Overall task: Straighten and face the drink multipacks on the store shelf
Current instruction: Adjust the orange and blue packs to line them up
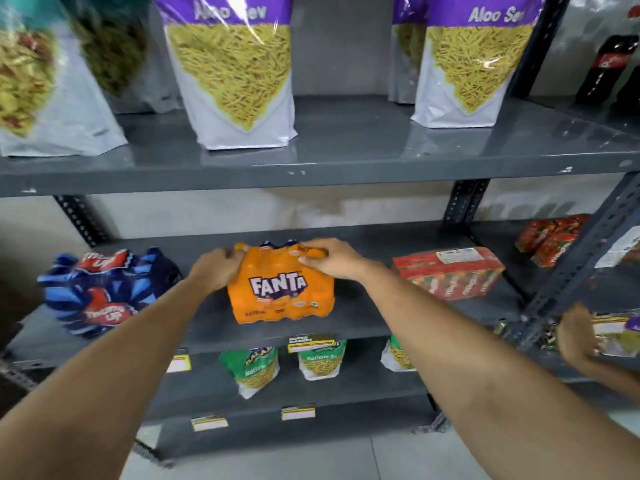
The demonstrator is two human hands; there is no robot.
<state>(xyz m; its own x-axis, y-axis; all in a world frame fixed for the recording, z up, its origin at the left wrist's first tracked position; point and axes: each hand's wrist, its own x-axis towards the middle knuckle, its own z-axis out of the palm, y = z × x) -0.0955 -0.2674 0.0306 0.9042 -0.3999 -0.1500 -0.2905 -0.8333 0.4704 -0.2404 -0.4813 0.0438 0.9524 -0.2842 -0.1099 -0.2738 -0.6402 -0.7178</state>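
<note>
An orange Fanta multipack stands on the middle grey shelf with its label facing me. My left hand grips its upper left corner and my right hand grips its top right. To the left a blue Thums Up multipack lies tilted and turned askew. To the right a red multipack of small cartons rests at a slight angle.
Aloo Sev snack bags stand on the shelf above, green snack bags on the shelf below. Another person's hand holds a packet at the right by a slotted upright. Cola bottles stand top right.
</note>
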